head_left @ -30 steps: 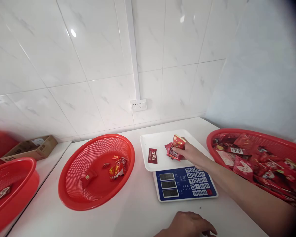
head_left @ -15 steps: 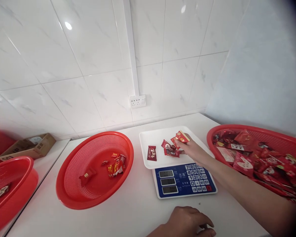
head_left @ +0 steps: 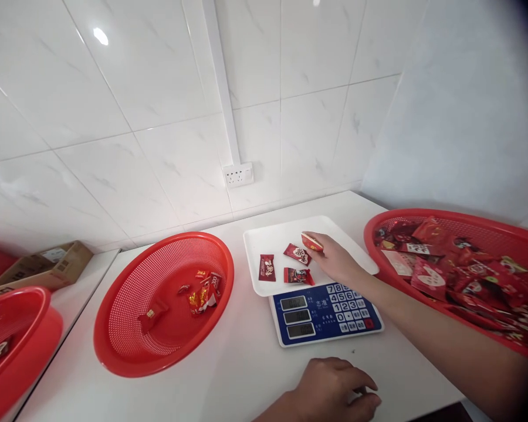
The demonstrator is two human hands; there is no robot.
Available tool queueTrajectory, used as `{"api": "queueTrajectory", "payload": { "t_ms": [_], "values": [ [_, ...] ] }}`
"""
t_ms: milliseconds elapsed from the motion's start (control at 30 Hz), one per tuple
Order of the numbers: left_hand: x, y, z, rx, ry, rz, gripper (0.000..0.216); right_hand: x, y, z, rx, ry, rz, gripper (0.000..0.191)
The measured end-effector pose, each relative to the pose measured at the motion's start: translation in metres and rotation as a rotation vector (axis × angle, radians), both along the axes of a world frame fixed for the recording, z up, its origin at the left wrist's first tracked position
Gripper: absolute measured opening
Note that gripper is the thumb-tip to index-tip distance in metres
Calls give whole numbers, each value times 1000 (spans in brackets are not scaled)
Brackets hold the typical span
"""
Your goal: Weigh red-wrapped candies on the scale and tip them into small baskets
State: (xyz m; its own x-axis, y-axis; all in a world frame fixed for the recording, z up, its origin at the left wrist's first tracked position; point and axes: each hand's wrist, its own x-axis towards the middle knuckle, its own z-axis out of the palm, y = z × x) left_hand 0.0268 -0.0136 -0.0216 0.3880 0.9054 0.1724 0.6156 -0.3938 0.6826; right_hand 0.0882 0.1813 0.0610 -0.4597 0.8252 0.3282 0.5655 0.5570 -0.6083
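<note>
My right hand (head_left: 334, 255) reaches over the white tray (head_left: 255, 237) of a digital scale (head_left: 330, 316). Its fingers are closed on a small red snack packet with a pale gold edge (head_left: 311, 242), held above the tray. On the tray lie a dark red packet (head_left: 267, 268) at the left, a red-and-white packet (head_left: 297, 254) and a red packet with a dark print (head_left: 298, 275), all apart from each other. My left hand (head_left: 334, 387) rests on the white table in front of the scale, fingers loosely bent, thumb apart, holding nothing.
A large red basket (head_left: 422, 215) full of red packets stands at the right. Left of the scale, another red basket (head_left: 114, 328) holds several packets. Farther left are a third red basket (head_left: 39, 316) and a cardboard box (head_left: 70, 266). A socket (head_left: 238, 174) is on the tiled wall.
The packets bunched under my right hand now lie separately on the tray. The packet still in that hand has turned and shows its edge. My left hand has barely moved.
</note>
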Motion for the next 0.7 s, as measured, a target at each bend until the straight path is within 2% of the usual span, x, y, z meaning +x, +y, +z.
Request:
{"api": "queueTrajectory", "payload": {
  "t_ms": [167,267,333,433,567,700],
  "values": [
    [-2,1,4,2,17,-2,23,-3,-4,2,4,-71,73,43],
    [-2,1,5,-4,19,-9,24,-5,-13,7,62,-184,122,42],
    [-1,1,4,-8,18,-14,24,-8,-21,12,107,-277,180,52],
    [0,0,4,-8,18,-19,24,-17,-32,17,127,-386,347,64],
    [0,-1,5,-4,24,-24,25,-33,-40,18,149,-469,509,62],
    [0,-1,6,1,38,-32,26,-37,-38,15,111,-476,523,56]
  ]
}}
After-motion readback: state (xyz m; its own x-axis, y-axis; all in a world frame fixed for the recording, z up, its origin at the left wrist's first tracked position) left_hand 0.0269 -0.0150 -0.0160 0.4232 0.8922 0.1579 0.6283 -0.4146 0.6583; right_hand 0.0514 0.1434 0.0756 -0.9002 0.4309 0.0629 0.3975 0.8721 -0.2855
